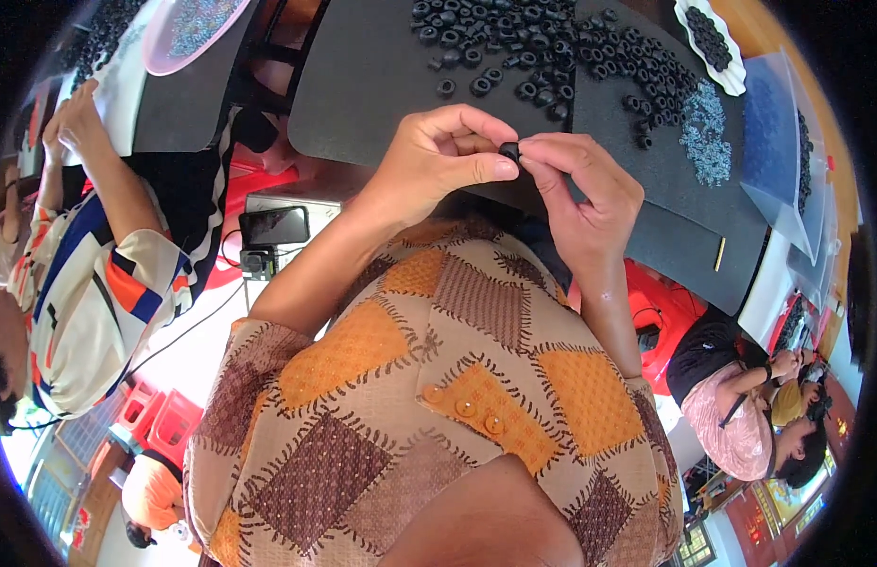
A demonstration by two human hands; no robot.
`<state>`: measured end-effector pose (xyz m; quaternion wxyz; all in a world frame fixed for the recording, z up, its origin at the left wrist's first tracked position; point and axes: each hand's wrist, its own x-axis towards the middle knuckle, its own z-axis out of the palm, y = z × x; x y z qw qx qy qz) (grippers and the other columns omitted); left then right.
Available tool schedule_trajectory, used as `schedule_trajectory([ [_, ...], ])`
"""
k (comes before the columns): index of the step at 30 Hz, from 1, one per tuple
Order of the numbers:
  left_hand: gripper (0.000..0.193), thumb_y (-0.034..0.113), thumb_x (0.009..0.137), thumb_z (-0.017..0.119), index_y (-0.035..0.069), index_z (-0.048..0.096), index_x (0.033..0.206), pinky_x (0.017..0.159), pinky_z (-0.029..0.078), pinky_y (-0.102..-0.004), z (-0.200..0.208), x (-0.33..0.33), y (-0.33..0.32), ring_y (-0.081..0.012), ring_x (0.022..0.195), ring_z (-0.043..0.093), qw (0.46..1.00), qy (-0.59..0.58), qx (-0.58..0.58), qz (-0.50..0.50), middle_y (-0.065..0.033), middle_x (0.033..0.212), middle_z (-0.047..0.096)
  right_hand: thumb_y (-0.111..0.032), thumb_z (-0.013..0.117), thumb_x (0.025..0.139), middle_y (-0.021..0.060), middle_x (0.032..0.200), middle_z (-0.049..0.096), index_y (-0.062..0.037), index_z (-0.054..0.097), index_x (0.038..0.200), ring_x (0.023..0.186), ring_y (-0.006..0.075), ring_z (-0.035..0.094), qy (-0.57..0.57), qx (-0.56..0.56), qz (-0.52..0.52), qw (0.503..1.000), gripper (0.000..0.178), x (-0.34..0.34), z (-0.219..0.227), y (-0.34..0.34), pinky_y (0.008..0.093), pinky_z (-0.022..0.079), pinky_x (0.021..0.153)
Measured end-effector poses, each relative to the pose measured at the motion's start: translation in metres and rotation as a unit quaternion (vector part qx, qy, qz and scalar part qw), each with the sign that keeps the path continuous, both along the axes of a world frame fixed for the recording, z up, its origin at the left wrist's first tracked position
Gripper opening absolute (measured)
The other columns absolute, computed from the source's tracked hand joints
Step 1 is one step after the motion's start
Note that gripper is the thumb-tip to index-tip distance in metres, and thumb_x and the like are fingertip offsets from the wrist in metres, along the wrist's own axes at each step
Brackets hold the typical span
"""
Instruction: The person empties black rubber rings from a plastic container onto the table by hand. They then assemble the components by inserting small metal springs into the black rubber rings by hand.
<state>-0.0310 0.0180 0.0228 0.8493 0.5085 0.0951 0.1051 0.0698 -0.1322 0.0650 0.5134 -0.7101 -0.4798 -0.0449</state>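
My left hand (438, 156) and my right hand (585, 189) meet at the fingertips over the near edge of a black mat (363, 85). Between them they pinch one small black ring-shaped part (509, 149). Several more black rings (552, 52) lie scattered in a heap on the mat beyond my hands. A patch of small grey-blue bits (705, 132) lies to the right of the heap.
A white scalloped dish (713, 38) of black rings and clear plastic bags (774, 142) sit at the far right. A pink bowl (188, 33) stands far left. Another person in a patterned shirt (89, 274) works at my left; a phone (273, 225) lies below the mat. More people sit lower right.
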Motion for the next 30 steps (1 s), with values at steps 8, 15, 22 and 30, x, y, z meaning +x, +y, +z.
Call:
schedule_trajectory([
  [8,0.027,0.003,0.085,0.075,-0.002,0.066,0.110,0.081,0.056,-0.0277,-0.001,-0.006,0.008,-0.0144,0.088,0.068,0.998,0.010,-0.069,0.001,-0.0095,0.097,0.071,0.001,0.074,0.080,0.0102,0.097,0.070,-0.0040,0.074,0.097,0.081,0.0210,0.070,-0.021,-0.011,0.026,0.999,0.018,-0.005,-0.004,0.005,0.0284,0.056,0.068],
  [15,0.023,0.002,0.089,0.071,0.002,0.065,0.110,0.080,0.057,-0.0260,-0.005,-0.004,0.016,-0.0162,0.089,0.069,0.996,0.001,-0.088,-0.003,-0.0074,0.098,0.069,-0.001,0.074,0.078,0.0086,0.098,0.070,-0.0080,0.072,0.102,0.080,0.0223,0.069,-0.081,-0.043,-0.005,0.996,0.025,0.048,0.000,0.023,0.0296,0.055,0.072],
  [22,0.023,0.000,0.091,0.067,0.004,0.064,0.114,0.086,0.057,-0.0269,-0.001,-0.005,0.019,-0.0184,0.099,0.069,0.991,-0.027,-0.127,0.009,-0.0104,0.109,0.069,-0.006,0.074,0.080,0.0050,0.092,0.063,-0.0059,0.071,0.099,0.085,0.0244,0.064,-0.315,-0.190,0.031,0.929,0.020,0.093,-0.009,0.057,0.0317,0.053,0.073],
  [30,0.026,-0.001,0.092,0.066,0.004,0.064,0.117,0.087,0.058,-0.0277,0.003,0.000,0.013,-0.0190,0.101,0.069,0.986,-0.042,-0.160,0.002,-0.0118,0.112,0.068,0.000,0.074,0.081,0.0058,0.093,0.071,-0.0037,0.068,0.101,0.080,0.0152,0.069,-0.001,-0.101,0.057,0.993,0.021,0.070,0.015,0.024,0.0264,0.055,0.073],
])
